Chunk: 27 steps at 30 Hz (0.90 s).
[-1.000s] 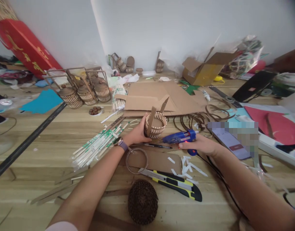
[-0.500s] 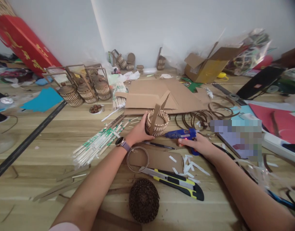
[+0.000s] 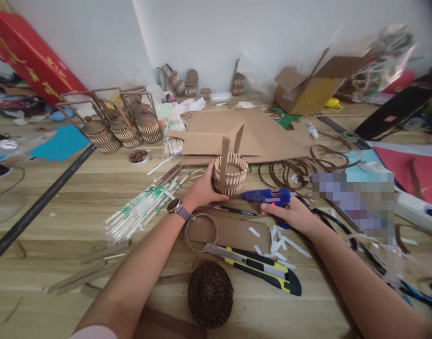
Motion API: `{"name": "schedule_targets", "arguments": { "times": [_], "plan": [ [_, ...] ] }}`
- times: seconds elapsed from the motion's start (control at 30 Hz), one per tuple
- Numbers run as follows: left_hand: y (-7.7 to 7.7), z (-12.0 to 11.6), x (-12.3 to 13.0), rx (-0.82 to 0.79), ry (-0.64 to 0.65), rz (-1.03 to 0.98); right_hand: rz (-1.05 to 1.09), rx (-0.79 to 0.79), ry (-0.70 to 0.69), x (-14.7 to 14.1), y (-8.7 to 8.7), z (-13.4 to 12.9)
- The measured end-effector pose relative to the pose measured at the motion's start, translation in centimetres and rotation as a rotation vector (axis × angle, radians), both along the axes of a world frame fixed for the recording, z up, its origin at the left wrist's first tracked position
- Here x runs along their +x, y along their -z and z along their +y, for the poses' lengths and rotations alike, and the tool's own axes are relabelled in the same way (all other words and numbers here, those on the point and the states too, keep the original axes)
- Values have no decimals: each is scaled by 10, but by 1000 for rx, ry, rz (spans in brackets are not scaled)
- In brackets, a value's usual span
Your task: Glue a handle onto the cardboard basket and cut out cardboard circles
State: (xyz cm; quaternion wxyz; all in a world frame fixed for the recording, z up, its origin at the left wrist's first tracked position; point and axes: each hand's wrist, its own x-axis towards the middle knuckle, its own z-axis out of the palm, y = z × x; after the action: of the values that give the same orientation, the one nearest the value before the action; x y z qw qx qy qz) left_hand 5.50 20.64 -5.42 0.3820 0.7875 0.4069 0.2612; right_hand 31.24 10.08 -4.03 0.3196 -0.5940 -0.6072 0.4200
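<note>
My left hand (image 3: 205, 186) is closed around the left side of a small round basket (image 3: 233, 181) made of short pale sticks and brown strips. Two brown upright strips (image 3: 223, 162) rise from its sides. In my right hand (image 3: 295, 212) is a blue hot glue gun (image 3: 267, 195) with a small red light lit. Its nozzle points left, close to the basket's lower right side; I cannot tell whether they touch. Below lie a black pen (image 3: 233, 209), a thin ring (image 3: 201, 233), a yellow and black utility knife (image 3: 261, 270) and a coiled brown disc (image 3: 211, 294).
Wrapped sticks (image 3: 141, 207) lie left of the basket, near a bowl of brown beads (image 3: 138, 155). Several finished handled baskets (image 3: 100, 135) stand behind. Flat cardboard (image 3: 209, 122), coiled brown strips (image 3: 290, 172) and white paper scraps (image 3: 279, 242) surround the hands.
The basket has turned more upright, its strips now standing nearly vertical. The glue gun stays close to its lower right side. The head view has shifted slightly.
</note>
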Motion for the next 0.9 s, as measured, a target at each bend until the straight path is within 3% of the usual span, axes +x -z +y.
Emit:
{"name": "schedule_targets", "arguments": {
  "times": [0.9],
  "plan": [
    [-2, -2, 1, 11, -15, 13, -97, 42, 13, -8, 1, 2]
  ]
}}
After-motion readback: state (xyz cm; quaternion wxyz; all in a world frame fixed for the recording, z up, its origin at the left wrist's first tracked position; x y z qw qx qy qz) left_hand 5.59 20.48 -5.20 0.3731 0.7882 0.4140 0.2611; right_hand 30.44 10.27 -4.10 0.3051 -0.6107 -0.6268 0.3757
